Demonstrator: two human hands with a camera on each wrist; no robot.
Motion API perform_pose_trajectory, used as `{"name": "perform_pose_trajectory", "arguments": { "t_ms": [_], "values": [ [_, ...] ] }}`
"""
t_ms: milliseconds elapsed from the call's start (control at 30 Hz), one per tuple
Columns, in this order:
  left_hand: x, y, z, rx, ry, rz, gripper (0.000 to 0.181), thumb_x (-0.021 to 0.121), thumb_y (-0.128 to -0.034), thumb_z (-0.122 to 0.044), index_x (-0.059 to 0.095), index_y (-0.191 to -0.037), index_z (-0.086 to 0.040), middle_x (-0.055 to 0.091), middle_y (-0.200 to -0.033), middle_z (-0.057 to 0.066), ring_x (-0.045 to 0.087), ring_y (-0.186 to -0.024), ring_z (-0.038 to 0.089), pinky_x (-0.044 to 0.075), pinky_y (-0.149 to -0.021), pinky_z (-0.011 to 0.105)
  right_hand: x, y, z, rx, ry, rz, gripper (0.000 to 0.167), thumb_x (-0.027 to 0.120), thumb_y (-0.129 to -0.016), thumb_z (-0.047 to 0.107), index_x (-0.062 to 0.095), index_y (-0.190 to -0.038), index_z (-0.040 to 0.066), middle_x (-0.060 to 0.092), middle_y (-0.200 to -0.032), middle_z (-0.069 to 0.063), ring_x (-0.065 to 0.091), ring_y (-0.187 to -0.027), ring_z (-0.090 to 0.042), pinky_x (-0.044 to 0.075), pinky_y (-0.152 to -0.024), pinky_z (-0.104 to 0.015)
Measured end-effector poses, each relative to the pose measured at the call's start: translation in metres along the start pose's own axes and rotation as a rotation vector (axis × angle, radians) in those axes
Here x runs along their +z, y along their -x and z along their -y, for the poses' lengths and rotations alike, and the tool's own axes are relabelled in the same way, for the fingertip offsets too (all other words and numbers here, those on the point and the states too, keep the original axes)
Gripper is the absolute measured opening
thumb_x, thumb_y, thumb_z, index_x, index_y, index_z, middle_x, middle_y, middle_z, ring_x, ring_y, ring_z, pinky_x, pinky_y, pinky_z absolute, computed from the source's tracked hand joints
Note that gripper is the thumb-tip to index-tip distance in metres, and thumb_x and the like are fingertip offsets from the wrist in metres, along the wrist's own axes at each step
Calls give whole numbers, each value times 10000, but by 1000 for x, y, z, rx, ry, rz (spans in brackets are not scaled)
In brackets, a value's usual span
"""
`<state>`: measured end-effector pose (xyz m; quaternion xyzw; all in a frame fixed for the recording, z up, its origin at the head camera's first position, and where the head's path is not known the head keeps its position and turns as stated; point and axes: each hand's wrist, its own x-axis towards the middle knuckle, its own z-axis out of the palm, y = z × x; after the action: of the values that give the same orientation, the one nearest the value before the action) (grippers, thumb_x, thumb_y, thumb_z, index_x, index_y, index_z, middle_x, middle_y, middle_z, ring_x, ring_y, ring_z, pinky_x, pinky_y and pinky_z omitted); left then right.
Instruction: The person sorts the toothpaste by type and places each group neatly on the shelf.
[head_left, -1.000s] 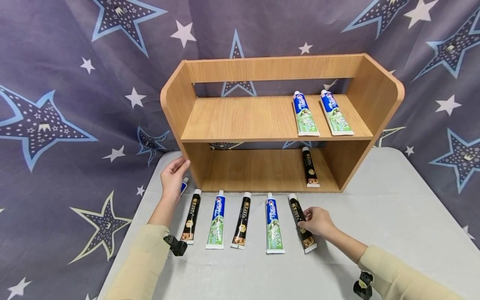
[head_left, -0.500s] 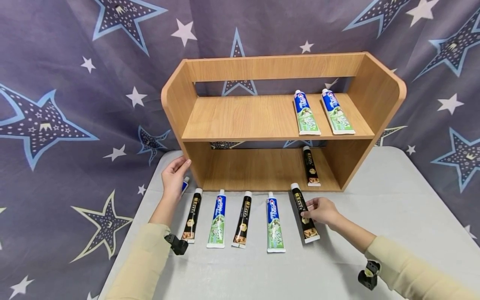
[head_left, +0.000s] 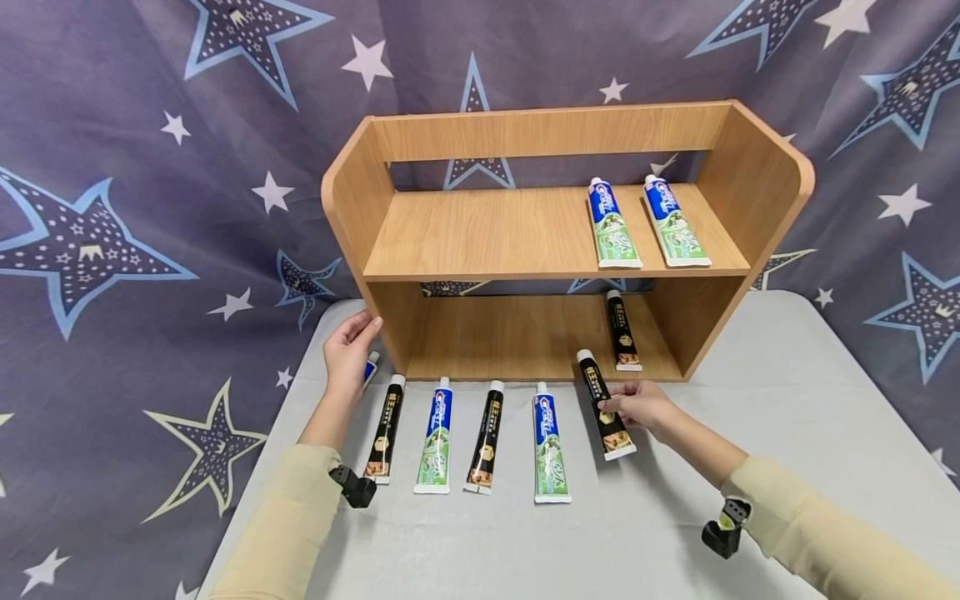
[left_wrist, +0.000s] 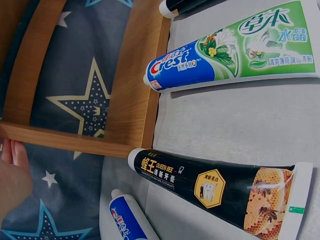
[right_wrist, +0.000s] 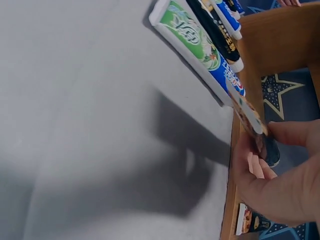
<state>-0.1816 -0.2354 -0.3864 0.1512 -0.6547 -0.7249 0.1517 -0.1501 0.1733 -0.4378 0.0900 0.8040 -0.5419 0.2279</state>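
My right hand [head_left: 637,404] pinches a black toothpaste tube [head_left: 604,405] between thumb and fingers. Cap end toward the shelf, it hangs above the cloth just before the lower board; in the right wrist view the tube [right_wrist: 252,120] appears nearly edge-on. At the left side panel of the wooden shelf [head_left: 480,271], my left hand [head_left: 347,354] touches the outer side with its fingertips; no finger shows inside the panel. Beside that hand a blue-capped-end Crest tube [head_left: 371,369] is mostly hidden. Another black tube [left_wrist: 210,190] lies near the same corner in the left wrist view.
Along the shelf front lie a Crest tube [head_left: 433,437], a black tube [head_left: 484,437] and another Crest tube [head_left: 551,446]. Two Crest tubes [head_left: 615,223] rest on the upper board's right part. One black tube [head_left: 622,332] is on the lower board at right. Star-patterned cloth hangs behind.
My right hand has lifted the black toothpaste tube off the cloth and carried it forward toward the lower shelf. The left hand stays at the side panel.
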Motion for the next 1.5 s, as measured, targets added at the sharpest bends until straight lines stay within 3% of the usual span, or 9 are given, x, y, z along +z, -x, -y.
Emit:
{"name": "perform_pose_trajectory", "arguments": {
  "t_ms": [200, 433, 533, 667, 833, 967, 1100, 1267, 1500],
  "values": [
    [-1, -1, 2, 2, 0, -2, 306, 657, -890, -72, 612, -1176, 25, 674, -816, -212, 634, -845, -48, 542, -911, 182, -1, -14, 3, 32, -128, 56, 551, 619, -884, 115, 399, -1332, -118, 436, -581, 141, 397, -530, 12, 416, -580, -171],
    [-1, 2, 3, -9, -13, 5, 335, 651, -895, -77, 598, -1205, 39, 669, -816, -226, 632, -854, -57, 476, -1053, 348, -2, -24, 11, 75, -173, 95, 640, 544, -929, 102, 247, -1447, -127, 354, -549, 152, 335, -474, 35, 377, -584, -155],
    [-1, 3, 2, -13, -17, 1, 336, 654, -895, -87, 598, -1203, 35, 666, -816, -223, 631, -855, -53, 490, -1041, 328, -3, -29, 13, 79, -219, 92, 633, 533, -936, 89, 238, -1457, -117, 342, -540, 159, 329, -470, 39, 363, -556, -134],
    [-1, 1, 2, -11, -12, -2, 318, 656, -894, -88, 606, -1188, 23, 670, -821, -213, 631, -856, -46, 535, -952, 223, -3, -38, 16, 69, -272, 65, 618, 536, -932, 67, 257, -1457, -102, 368, -575, 146, 333, -488, 31, 334, -523, -126],
    [-2, -8, 11, 12, 24, -15, 207, 668, -885, -81, 642, -1089, -52, 679, -812, -208, 636, -847, -37, 543, -809, 108, -4, -50, 19, 60, -245, 23, 631, 559, -922, 73, 273, -1466, -71, 427, -633, 115, 369, -510, 10, 365, -537, -140],
    [-3, -16, 21, 38, 21, -33, 142, 678, -884, -100, 654, -1023, -122, 679, -813, -219, 636, -857, -34, 545, -828, 121, -4, -60, 21, 45, -242, -2, 643, 568, -919, 94, 274, -1469, -64, 450, -805, 52, 372, -556, -13, 377, -577, -161],
    [-2, -13, 17, 32, 27, -26, 143, 676, -883, -89, 654, -1021, -117, 682, -813, -214, 636, -849, -39, 548, -854, 146, -3, -68, 22, 19, -273, -26, 571, 552, -913, 68, 345, -1424, -82, 435, -818, 41, 339, -549, -38, 355, -560, -178],
    [0, -4, 5, 12, 36, -5, 165, 661, -884, -57, 639, -1046, -72, 689, -808, -194, 641, -825, -43, 552, -877, 173, -4, -76, 23, 23, -317, -88, 462, 597, -904, 86, 475, -1328, -52, 376, -592, 93, 317, -496, -33, 293, -477, -169],
    [-2, -11, 14, 19, 57, -14, 136, 665, -882, -56, 642, -993, -131, 694, -807, -202, 645, -831, -44, 548, -844, 135, -2, -87, 25, -9, -369, -127, 523, 619, -911, 99, 452, -1391, -27, 400, -509, 150, 289, -416, 12, 254, -409, -139]
  ]
}}
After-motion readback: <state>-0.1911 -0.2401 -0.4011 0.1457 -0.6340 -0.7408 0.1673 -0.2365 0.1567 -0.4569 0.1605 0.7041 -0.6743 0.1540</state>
